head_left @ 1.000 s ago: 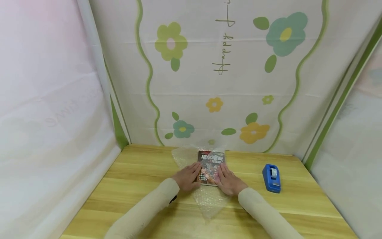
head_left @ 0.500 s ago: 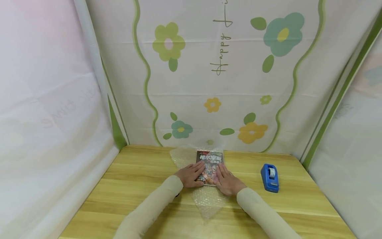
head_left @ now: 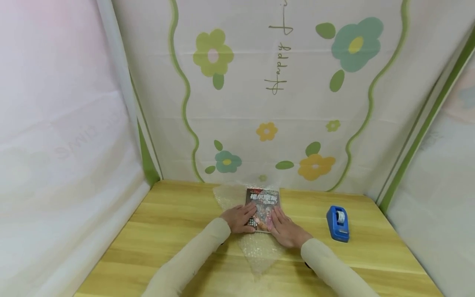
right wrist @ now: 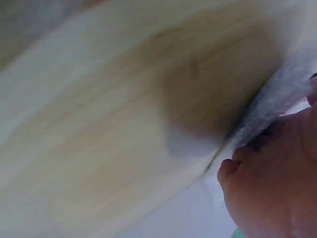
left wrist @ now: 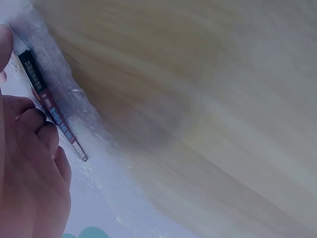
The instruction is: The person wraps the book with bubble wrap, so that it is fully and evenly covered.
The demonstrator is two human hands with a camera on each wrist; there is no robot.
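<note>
A dark-covered book (head_left: 259, 198) with white characters lies on a sheet of clear bubble wrap (head_left: 257, 255) at the table's far side. Part of the wrap is folded over the book's right side. My left hand (head_left: 239, 218) rests flat on the book's left part, fingers extended. On the right, my right hand (head_left: 287, 231) presses the wrap against the cover with straight fingers. In the left wrist view the book's spine (left wrist: 52, 106) shows beside my fingers. Bubble wrap (right wrist: 277, 94) stands up along the edge by my hand in the right wrist view.
A blue tape dispenser (head_left: 337, 225) with a roll of tape stands on the wooden table (head_left: 178, 218), right of the book. A flower-printed cloth (head_left: 241, 103) hangs behind the table's far edge. Pale cloths also hang at both sides.
My left hand has slid slightly right, further onto the book's cover. The right hand stays at nearly the same place on the wrap. The view has shifted a little.
</note>
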